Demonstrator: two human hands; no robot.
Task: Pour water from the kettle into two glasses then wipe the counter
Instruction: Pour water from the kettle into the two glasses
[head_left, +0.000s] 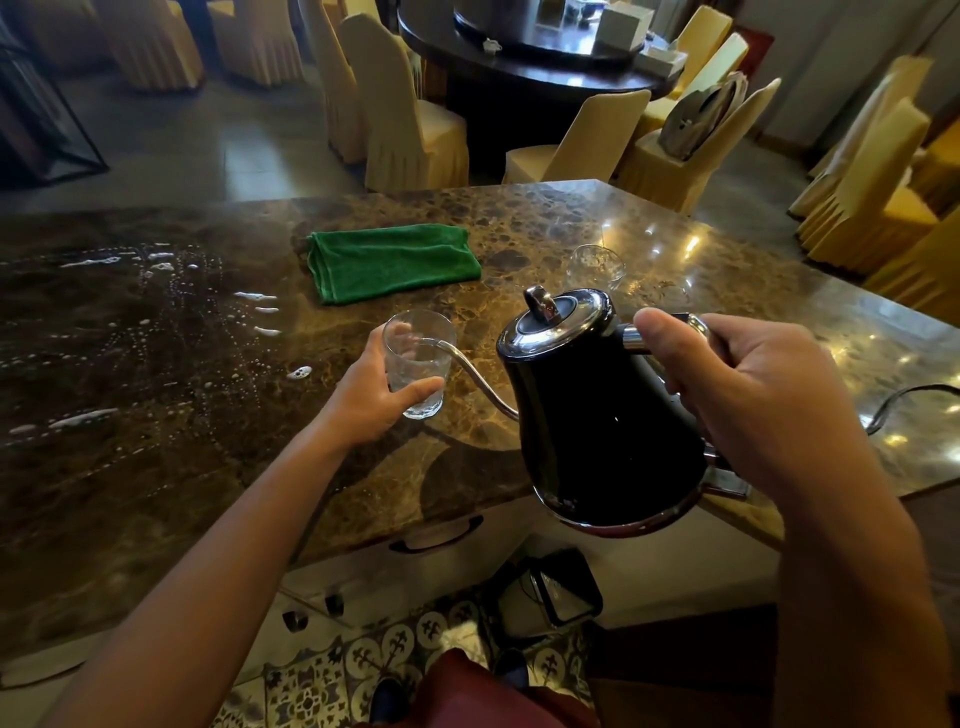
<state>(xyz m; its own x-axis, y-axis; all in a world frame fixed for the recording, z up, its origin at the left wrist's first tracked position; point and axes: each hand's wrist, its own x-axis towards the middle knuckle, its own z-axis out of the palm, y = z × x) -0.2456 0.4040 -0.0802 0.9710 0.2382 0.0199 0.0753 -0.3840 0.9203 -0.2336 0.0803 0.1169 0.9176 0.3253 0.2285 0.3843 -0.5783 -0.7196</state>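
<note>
Pouring into the first glass: gooseneck spout tip sat at the rim, kettle right of the glass.

I had the black gooseneck kettle (597, 410) lifted off the tabletop (519, 228) in my right hand (748, 384), fingers wrapped round its handle, thumb on top, body tilted left. Its thin spout ran leftward and up to the tall glass (418, 361), the tip at or just inside the rim; I could not make out a stream. My left hand (371, 397) gripped that glass from its left, thumb across the front, base seemingly on the tabletop. The second glass (595, 265) stood beyond the kettle, untouched, nearer my right hand. The green cloth (389, 260) lay folded behind the tall glass; spilled water (156, 312) beaded far left.
</note>
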